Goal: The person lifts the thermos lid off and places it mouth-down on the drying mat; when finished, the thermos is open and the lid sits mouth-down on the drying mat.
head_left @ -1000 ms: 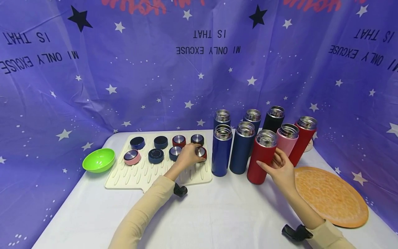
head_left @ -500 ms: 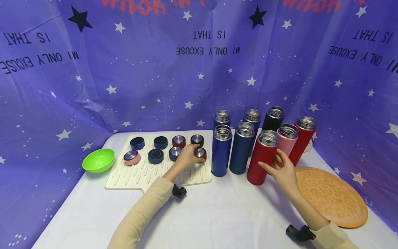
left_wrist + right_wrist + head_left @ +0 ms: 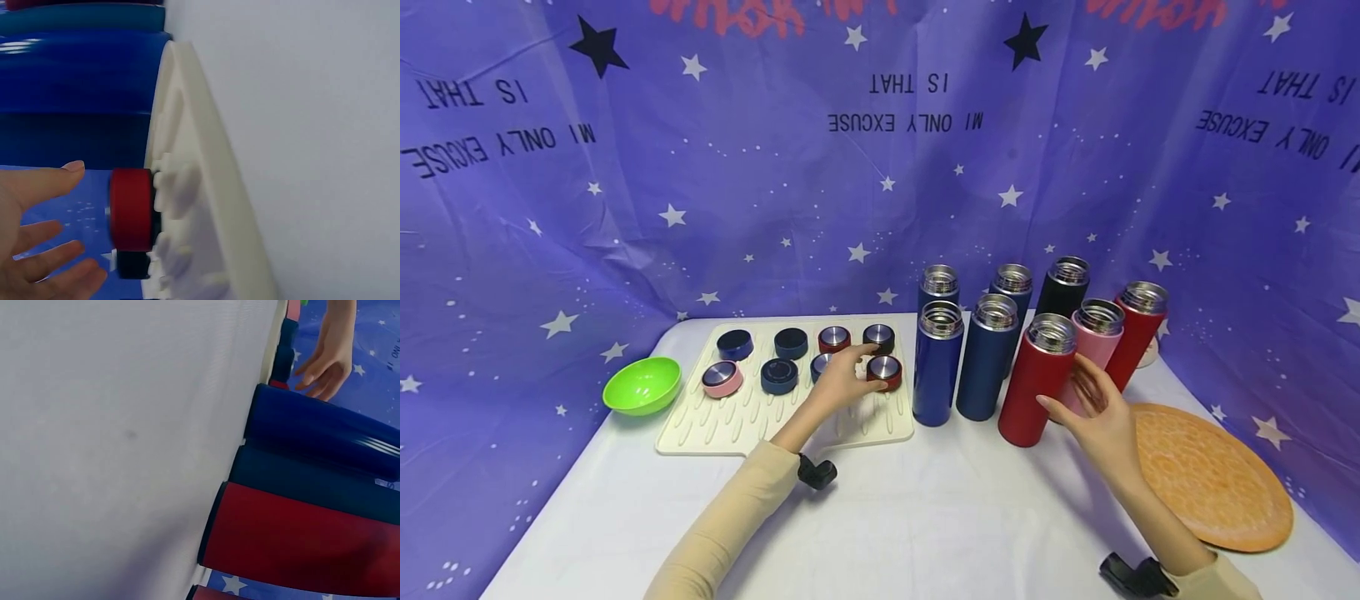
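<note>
My left hand (image 3: 841,382) hovers over the red lid (image 3: 884,372) at the right front of the lid rows. In the left wrist view the thumb and fingers of the left hand (image 3: 37,231) are spread, with a gap between them and the red lid (image 3: 131,209). My right hand (image 3: 1101,417) is at the right side of the front red bottle (image 3: 1036,387), fingers and thumb apart; whether it touches the bottle is unclear. That bottle stands upright without a lid. In the right wrist view the red bottle (image 3: 300,540) shows, but the right hand does not.
Several lids, among them a pink lid (image 3: 722,379), lie on the cream drain mat (image 3: 707,433). Uncapped blue (image 3: 936,367), black, pink and red bottles stand to the right. A green bowl (image 3: 642,386) is at far left, an orange round mat (image 3: 1213,479) at right.
My left hand has eased away from the red lid, leaving it on the mat. My right hand has loosened from the red bottle and shifted right. The bottle leans no longer visibly; it stands.
</note>
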Action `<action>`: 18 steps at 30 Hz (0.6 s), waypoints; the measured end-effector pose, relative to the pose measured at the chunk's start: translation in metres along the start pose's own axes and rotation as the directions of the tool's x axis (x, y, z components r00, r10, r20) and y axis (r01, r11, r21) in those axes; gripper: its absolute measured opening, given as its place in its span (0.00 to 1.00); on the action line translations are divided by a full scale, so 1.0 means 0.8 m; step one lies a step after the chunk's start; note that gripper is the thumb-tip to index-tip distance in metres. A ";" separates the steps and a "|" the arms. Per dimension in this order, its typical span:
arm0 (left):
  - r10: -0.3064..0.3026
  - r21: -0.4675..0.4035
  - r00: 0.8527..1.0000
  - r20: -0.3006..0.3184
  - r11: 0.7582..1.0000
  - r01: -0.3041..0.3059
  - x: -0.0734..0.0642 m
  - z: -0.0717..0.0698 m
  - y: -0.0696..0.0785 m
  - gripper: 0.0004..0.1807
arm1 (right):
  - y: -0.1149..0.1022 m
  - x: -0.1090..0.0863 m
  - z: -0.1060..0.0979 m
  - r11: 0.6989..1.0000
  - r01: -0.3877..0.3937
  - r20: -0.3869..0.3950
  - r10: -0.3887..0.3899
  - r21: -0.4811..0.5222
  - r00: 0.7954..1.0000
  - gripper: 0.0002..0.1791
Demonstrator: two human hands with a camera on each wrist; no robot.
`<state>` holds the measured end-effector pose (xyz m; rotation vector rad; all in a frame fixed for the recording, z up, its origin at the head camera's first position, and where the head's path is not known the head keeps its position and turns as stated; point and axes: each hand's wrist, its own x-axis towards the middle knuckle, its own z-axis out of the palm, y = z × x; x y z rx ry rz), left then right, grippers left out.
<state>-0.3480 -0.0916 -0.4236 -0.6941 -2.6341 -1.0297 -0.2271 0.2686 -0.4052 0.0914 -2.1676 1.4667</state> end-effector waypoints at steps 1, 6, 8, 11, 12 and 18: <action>0.007 -0.006 1.000 -0.011 1.000 -0.007 -0.003 -0.003 0.001 0.37 | -0.001 -0.001 -0.002 1.000 0.009 -0.012 -0.009 0.017 1.000 0.43; 0.020 -0.048 0.998 -0.058 0.999 -0.022 -0.024 -0.026 0.010 0.36 | -0.012 -0.009 -0.013 0.993 0.097 -0.078 -0.091 0.074 0.993 0.44; 0.028 -0.064 0.997 -0.071 0.997 -0.032 -0.033 -0.035 0.014 0.37 | -0.019 -0.012 -0.018 0.986 0.149 -0.107 -0.142 0.068 0.984 0.45; 0.047 -0.108 0.995 -0.086 0.993 -0.056 -0.049 -0.047 0.020 0.37 | -0.029 -0.016 -0.022 0.975 0.218 -0.129 -0.211 0.041 0.969 0.46; 0.044 -0.124 0.995 -0.088 0.991 -0.055 -0.054 -0.051 0.021 0.37 | -0.032 -0.017 -0.023 0.970 0.241 -0.128 -0.235 0.034 0.964 0.47; 0.009 -0.208 0.996 -0.090 0.978 -0.028 -0.083 -0.069 0.030 0.36 | -0.051 -0.022 -0.016 0.924 0.377 -0.099 -0.370 0.059 0.924 0.51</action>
